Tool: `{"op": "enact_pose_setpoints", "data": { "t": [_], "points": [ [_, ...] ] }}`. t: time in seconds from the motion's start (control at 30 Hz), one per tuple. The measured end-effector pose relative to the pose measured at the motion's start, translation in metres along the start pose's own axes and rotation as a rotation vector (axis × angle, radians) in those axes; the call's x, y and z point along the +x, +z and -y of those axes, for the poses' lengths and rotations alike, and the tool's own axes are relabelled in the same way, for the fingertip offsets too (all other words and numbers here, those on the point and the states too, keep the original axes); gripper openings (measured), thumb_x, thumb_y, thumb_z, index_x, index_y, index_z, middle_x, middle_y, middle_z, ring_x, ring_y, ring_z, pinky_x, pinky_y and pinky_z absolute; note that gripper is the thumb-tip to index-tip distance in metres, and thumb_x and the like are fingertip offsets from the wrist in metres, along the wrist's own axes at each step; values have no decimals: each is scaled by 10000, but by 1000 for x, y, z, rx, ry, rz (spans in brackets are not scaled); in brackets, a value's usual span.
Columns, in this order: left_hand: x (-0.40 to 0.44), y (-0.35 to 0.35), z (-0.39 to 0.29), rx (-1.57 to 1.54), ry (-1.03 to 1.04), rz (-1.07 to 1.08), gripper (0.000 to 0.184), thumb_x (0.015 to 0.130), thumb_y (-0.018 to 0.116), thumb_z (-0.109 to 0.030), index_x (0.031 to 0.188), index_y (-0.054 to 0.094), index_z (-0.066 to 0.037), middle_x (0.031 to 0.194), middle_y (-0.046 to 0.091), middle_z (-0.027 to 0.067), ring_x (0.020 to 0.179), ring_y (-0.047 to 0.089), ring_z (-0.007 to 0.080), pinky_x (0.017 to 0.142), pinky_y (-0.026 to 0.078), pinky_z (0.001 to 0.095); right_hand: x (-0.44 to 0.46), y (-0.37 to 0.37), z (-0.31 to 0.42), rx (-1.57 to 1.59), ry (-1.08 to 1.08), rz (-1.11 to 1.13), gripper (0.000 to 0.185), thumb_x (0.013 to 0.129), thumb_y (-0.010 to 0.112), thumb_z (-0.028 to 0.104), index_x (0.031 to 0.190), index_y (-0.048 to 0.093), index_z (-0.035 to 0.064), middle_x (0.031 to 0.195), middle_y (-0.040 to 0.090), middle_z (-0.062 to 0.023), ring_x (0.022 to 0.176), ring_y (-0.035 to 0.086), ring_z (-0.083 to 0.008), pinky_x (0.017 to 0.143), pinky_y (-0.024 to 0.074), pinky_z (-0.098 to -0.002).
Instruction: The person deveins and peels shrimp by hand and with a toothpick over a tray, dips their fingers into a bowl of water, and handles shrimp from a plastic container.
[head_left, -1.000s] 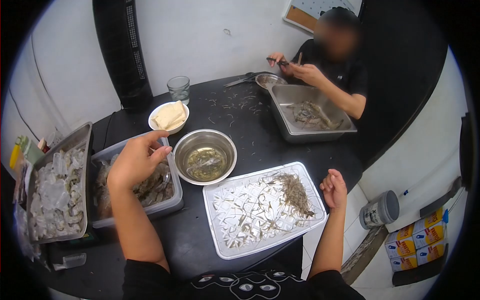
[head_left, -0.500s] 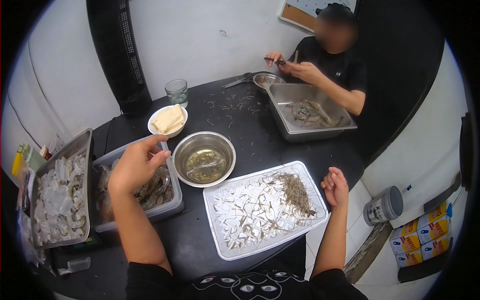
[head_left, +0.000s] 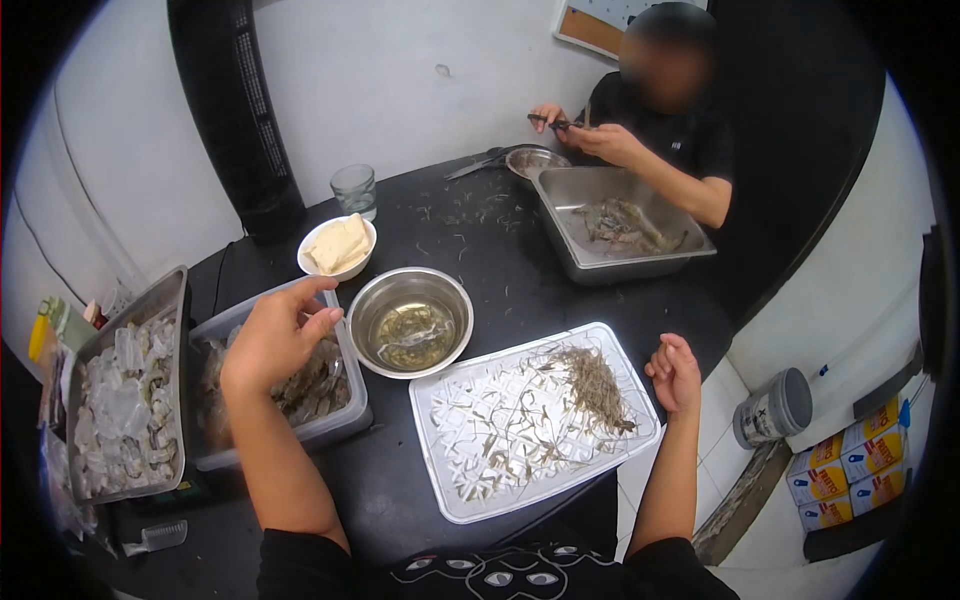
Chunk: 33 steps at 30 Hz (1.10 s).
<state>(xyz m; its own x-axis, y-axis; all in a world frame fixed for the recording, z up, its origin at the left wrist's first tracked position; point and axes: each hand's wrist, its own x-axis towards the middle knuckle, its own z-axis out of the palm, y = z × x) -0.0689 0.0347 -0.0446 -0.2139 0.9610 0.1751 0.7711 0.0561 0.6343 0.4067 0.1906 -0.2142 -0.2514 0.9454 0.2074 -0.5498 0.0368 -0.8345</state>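
Note:
My left hand hovers over a clear plastic tub of shrimp, close to the left rim of a steel bowl. Its thumb and forefinger are apart, and nothing shows between them. The bowl holds yellowish liquid with a pale, shrimp-like piece in it. Beyond the right edge of a white tray, my right hand is loosely closed, with nothing visible in its curled fingers. Thin shrimp feelers or legs are scattered across the tray, with a brownish heap of them at its upper right.
A steel pan of shrimp and ice stands at left. Behind the bowl are a white bowl with a folded cloth and a glass. Across the table a co-worker holds scissors over a deep steel pan; more scissors lie nearby.
The view has shifted slightly, moving most table objects a little right and down in the picture. Both my hands keep nearly the same pose and place.

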Motion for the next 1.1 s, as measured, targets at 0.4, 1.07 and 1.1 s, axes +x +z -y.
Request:
{"op": "enact_pose_setpoints", "data": {
  "t": [0.4, 1.07, 1.1],
  "points": [
    [1, 0, 1, -4, 2, -10, 349, 838, 638, -150, 1141, 558, 7, 768, 630, 103, 654, 572, 144, 630, 470, 288, 2, 0, 1, 12, -3, 5, 182, 899, 503, 111, 1052, 581, 48, 608, 391, 17, 549, 382, -85, 604, 381, -273],
    [1, 0, 0, -27, 0, 4, 350, 838, 640, -148, 1148, 559, -4, 773, 623, 91, 665, 567, 134, 644, 471, 282, 2, -1, -1, 15, 1, -9, 175, 897, 514, 119, 1042, 583, 47, 600, 389, 21, 541, 378, -83, 594, 382, -273],
    [1, 0, 0, -30, -5, 7, 353, 838, 641, -150, 1149, 558, -5, 771, 622, 90, 664, 565, 133, 643, 471, 281, 2, -1, -1, 13, -3, -12, 175, 898, 513, 118, 1042, 583, 47, 600, 389, 21, 540, 378, -82, 594, 383, -273]
  ]
}}
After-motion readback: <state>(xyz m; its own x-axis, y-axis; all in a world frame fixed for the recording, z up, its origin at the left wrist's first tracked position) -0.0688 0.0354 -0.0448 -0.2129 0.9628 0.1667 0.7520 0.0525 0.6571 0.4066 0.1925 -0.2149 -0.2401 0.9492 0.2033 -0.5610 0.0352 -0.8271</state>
